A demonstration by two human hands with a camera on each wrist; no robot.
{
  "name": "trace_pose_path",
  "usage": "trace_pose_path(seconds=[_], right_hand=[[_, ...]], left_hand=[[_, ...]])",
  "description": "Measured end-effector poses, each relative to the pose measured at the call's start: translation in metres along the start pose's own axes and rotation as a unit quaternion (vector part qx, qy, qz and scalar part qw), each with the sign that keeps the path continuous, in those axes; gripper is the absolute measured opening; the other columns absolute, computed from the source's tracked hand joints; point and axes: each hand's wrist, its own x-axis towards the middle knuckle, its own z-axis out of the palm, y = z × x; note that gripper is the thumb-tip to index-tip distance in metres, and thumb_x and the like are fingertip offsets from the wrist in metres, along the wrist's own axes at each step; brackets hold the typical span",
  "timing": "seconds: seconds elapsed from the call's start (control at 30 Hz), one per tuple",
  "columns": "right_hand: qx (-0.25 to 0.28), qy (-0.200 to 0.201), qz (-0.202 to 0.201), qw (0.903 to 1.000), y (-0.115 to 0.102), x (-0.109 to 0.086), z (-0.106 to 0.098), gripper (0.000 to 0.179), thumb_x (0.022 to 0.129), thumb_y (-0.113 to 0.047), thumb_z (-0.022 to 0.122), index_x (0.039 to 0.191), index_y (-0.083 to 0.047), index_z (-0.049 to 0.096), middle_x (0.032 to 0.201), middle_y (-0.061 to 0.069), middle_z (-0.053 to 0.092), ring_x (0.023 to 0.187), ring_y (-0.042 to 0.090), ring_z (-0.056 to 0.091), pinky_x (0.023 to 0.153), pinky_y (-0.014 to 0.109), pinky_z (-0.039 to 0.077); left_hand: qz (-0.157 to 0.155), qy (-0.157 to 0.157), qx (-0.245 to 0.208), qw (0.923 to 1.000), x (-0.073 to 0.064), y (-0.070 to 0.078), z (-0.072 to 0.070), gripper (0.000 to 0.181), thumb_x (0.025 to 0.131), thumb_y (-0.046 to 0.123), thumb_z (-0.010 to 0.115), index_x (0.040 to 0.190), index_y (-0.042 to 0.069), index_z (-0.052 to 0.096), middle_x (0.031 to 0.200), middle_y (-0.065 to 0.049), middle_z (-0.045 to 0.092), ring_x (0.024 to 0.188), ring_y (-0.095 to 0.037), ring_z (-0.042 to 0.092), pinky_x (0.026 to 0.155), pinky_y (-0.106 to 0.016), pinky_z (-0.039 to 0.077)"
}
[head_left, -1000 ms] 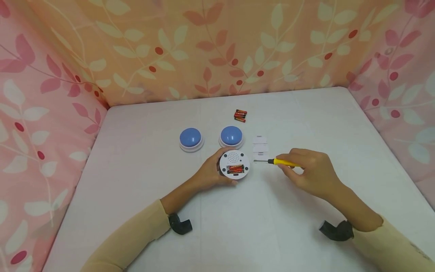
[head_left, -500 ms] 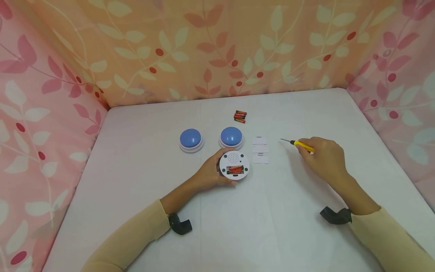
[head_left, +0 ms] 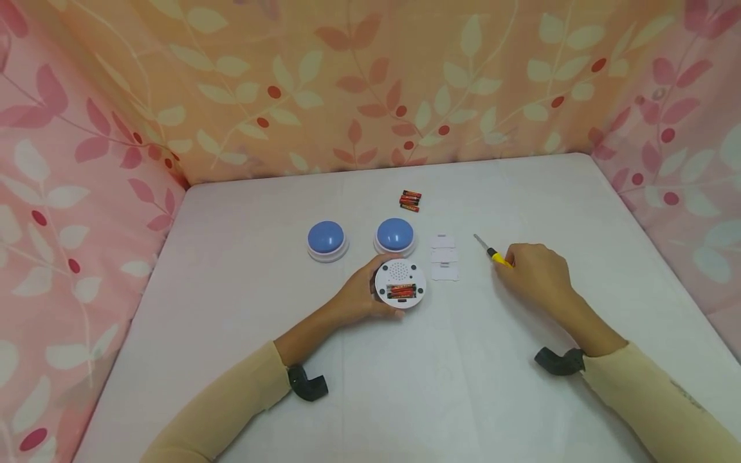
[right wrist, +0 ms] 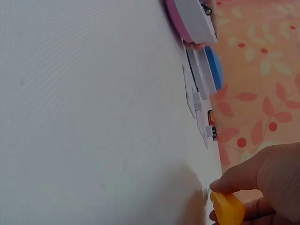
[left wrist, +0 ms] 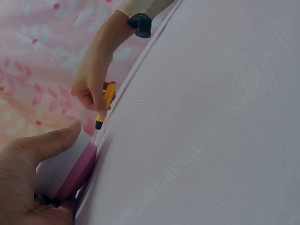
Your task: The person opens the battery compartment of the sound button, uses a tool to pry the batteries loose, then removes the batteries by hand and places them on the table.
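Note:
My left hand (head_left: 356, 299) grips a round white push-button device (head_left: 399, 271), its underside facing up. Red batteries (head_left: 402, 291) sit side by side in its uncovered compartment, and a speaker grille lies above them. In the left wrist view, the pink dome (left wrist: 78, 171) of this device points down close over the table. Off to the right, my right hand (head_left: 541, 273) holds a screwdriver (head_left: 500, 258) by its yellow handle. The metal tip points up and left, toward the back of the table. Around the handle in the right wrist view, my thumb and fingers (right wrist: 239, 176) are curled.
Two blue-domed push buttons, one at left (head_left: 325, 237) and one (head_left: 395, 234) behind the held device, stand on the white table (head_left: 370, 399). White battery covers (head_left: 444, 256) lie in a column to their right. Several loose batteries (head_left: 410, 200) lie farther back. Flowered curtains (head_left: 405, 83) surround the table.
My right hand has drawn the screwdriver away from beside the device, to the right and back, then shifted slightly left and lower. My left hand keeps its hold, nearly still.

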Motion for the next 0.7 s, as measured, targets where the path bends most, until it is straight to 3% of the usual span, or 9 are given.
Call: trace_pose_path(seconds=[0.4, 0.7], right_hand=[[0.003, -0.051, 0.008, 0.9986, -0.003, 0.001, 0.008, 0.039, 0.095, -0.035, 0.066, 0.066, -0.01, 0.056, 0.056, 0.001, 0.046, 0.055, 0.02, 0.045, 0.048, 0.029, 0.029], [-0.013, -0.041, 0.015, 0.9989, -0.011, 0.002, -0.011, 0.034, 0.096, -0.037, 0.064, 0.09, -0.004, 0.068, 0.064, 0.004, 0.055, 0.062, 0.024, 0.051, 0.049, 0.032, 0.039]], left_hand=[[0.003, 0.0, 0.008, 1.0, 0.0, -0.004, 0.001, 0.105, 0.061, 0.012, 0.099, 0.15, 0.024, 0.043, 0.143, 0.006, 0.054, 0.133, -0.014, 0.05, 0.115, -0.041, 0.038], [0.017, 0.002, 0.006, 0.9998, 0.0, -0.004, 0.0, 0.107, 0.061, 0.012, 0.099, 0.15, 0.024, 0.042, 0.142, 0.007, 0.055, 0.132, -0.014, 0.051, 0.113, -0.041, 0.041]])
